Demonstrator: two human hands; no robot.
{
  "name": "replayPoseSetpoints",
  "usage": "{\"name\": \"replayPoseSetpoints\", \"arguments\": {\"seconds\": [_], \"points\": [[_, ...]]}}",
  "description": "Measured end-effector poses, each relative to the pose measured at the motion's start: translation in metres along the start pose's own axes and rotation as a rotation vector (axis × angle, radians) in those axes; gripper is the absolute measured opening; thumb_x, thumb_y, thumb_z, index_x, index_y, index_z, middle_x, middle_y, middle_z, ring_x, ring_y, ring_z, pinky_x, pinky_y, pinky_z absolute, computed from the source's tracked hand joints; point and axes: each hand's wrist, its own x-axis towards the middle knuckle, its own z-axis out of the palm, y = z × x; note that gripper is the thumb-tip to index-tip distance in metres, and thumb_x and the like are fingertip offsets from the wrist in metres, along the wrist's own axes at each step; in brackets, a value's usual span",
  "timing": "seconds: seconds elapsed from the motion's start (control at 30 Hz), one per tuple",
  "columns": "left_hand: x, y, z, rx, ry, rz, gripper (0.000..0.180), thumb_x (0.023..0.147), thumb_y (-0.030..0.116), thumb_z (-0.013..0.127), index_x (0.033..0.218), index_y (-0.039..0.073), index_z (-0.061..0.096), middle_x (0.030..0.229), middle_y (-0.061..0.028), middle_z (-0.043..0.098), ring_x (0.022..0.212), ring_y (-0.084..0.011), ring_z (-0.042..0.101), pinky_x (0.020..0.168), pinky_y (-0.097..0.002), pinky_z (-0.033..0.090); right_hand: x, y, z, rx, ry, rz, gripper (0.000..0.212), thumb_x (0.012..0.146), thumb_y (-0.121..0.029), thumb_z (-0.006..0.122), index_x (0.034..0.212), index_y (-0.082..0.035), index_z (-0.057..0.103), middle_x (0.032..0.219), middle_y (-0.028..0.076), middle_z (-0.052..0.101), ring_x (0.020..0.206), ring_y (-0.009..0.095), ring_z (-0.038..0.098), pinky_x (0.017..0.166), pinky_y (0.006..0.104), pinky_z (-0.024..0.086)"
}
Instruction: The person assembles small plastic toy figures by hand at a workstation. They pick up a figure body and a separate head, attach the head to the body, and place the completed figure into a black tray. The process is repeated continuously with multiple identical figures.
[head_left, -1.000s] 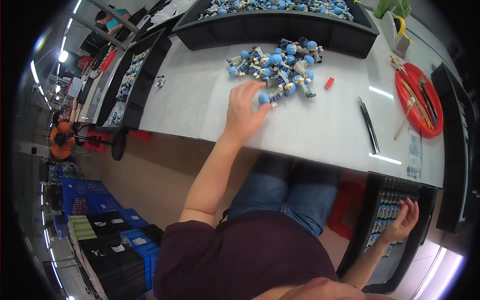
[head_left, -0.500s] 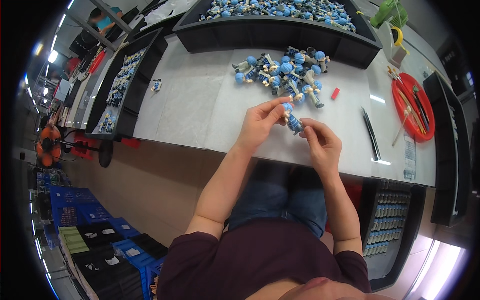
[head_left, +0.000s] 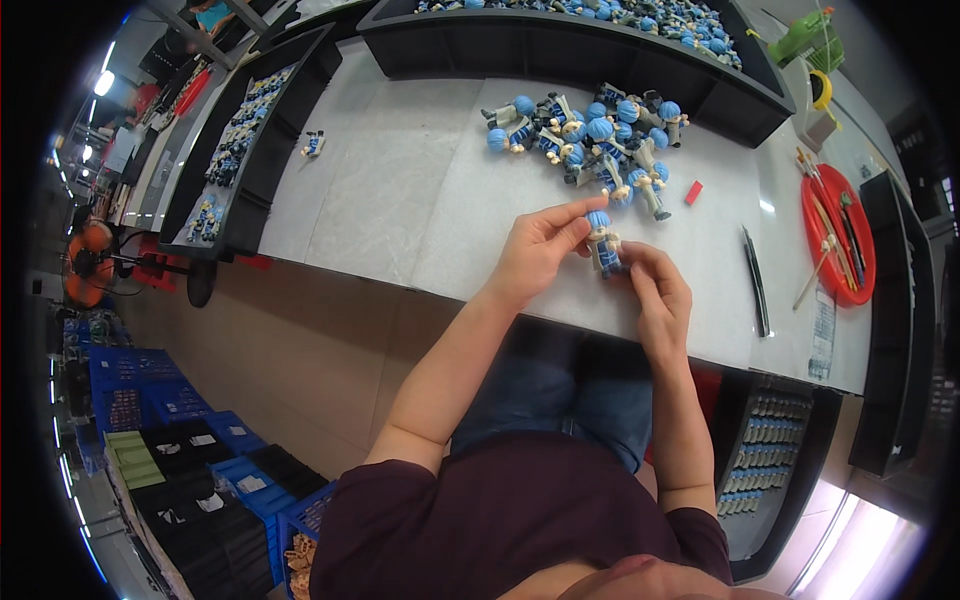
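Note:
A small toy figure (head_left: pixel 603 242) with a blue round head and blue-and-white body is held upright just above the white table (head_left: pixel 400 190). My left hand (head_left: pixel 538 250) pinches it at the head from the left. My right hand (head_left: pixel 655 285) grips its lower body from the right. Beyond them, a heap of several similar blue-headed figures (head_left: pixel 590 135) lies on the table.
A long black tray (head_left: pixel 560 45) full of figures runs along the far edge. Another black tray (head_left: pixel 240 150) of figures lies left, with one stray figure (head_left: pixel 314 144) beside it. A small red piece (head_left: pixel 693 192), black tweezers (head_left: pixel 755 280) and a red dish (head_left: pixel 838 235) of tools lie right. A tray (head_left: pixel 765 465) sits low right.
My left hand drew back from the heap with a figure. My right hand came up from the low tray at the right and took hold of the figure too.

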Motion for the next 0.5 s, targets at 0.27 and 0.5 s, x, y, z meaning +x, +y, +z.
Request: {"name": "replayPoseSetpoints", "arguments": {"seconds": [0.27,0.5], "points": [[0.0019,0.0018,0.0006,-0.038,-0.011,-0.024,0.03,0.091,0.012,0.046,0.118,0.0,0.052,0.101,-0.0104,0.061,0.087,-0.0134,0.058,0.076,-0.0275,0.047,-0.0008,0.0026,0.0,0.038,-0.02,-0.005,0.023,0.088,-0.005,0.05,0.109,0.005,0.051,0.101,0.011,0.058,0.092,0.015,0.056,0.08,0.0266,0.046],[0.002,0.0038,0.0011,-0.068,-0.014,-0.078,0.028,0.092,0.008,0.039,0.116,-0.001,0.051,0.102,-0.0125,0.061,0.086,-0.0141,0.058,0.078,-0.0281,0.047,-0.0019,0.0009,-0.0026,0.09,-0.043,-0.029,0.029,0.082,-0.004,0.06,0.108,0.004,0.051,0.097,0.011,0.057,0.09,0.015,0.056,0.079,0.0268,0.048]]}}
